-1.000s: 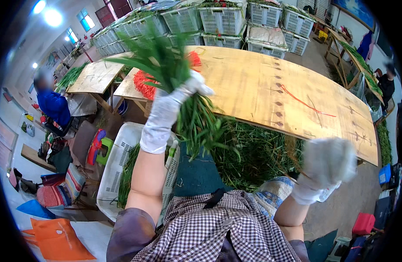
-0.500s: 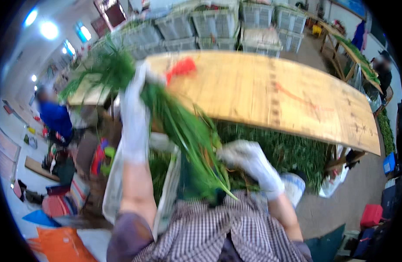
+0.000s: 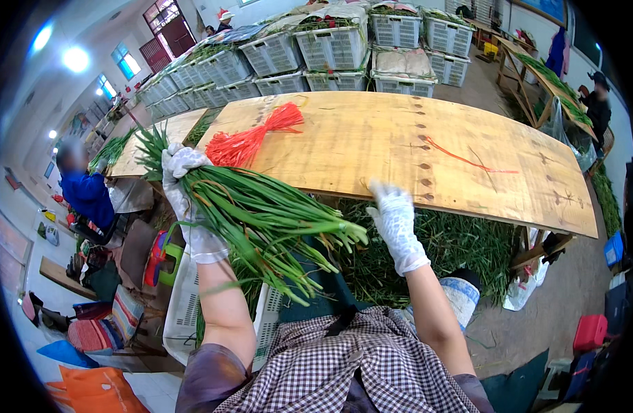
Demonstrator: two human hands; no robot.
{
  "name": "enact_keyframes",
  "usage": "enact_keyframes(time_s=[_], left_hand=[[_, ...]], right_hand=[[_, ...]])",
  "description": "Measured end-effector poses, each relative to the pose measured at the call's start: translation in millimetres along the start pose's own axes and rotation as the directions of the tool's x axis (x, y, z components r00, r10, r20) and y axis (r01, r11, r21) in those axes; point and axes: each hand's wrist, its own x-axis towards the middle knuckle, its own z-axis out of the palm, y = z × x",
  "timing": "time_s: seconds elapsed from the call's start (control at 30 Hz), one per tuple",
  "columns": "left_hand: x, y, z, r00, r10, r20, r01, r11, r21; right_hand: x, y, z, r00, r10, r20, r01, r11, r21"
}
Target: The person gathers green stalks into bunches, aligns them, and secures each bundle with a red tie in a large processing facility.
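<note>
**A limp, light bundle held near one end**

The left hand (image 3: 186, 199), in a white knitted glove, is clenched around a thick bundle of long green flat-leaved stalks (image 3: 261, 220) at the left of centre of the frame. The grip sits close to the bundle's upper-left end, where short tips fan out past the fist; the long remainder slants down toward the middle of the frame and droops, its ends splaying loose over the person's checked apron (image 3: 344, 365).

The right hand (image 3: 397, 224), also in a white glove, is spread with fingers apart just right of the bundle's free ends, holding nothing; whether it brushes the nearest leaves I cannot tell.

The stalks look light, soft and bendy, likely to crease or slip out singly if squeezed at the tips. A second hold under the sagging middle would probably steady them best.

Behind, a long pale plywood tabletop (image 3: 413, 158) carries a sheaf of red plastic ties (image 3: 251, 141) at upper centre-left.
</note>
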Motion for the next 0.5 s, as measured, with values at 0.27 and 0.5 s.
enact_keyframes(time_s=[0.27, 0.5], left_hand=[[-13.6, 40.3, -10.8, 0.955, 0.267, -0.131, -0.222, 0.933, 0.283], [-6.6, 24.1, 30.8, 0.980, -0.051, 0.191, -0.028, 0.921, 0.390]], right_hand=[[-34.3, -10.3, -23.3, 0.973, 0.151, 0.176, -0.196, 0.124, 0.973], [-30.6, -13.3, -66.4, 0.766, -0.377, 0.521, 0.250, 0.921, 0.299]])
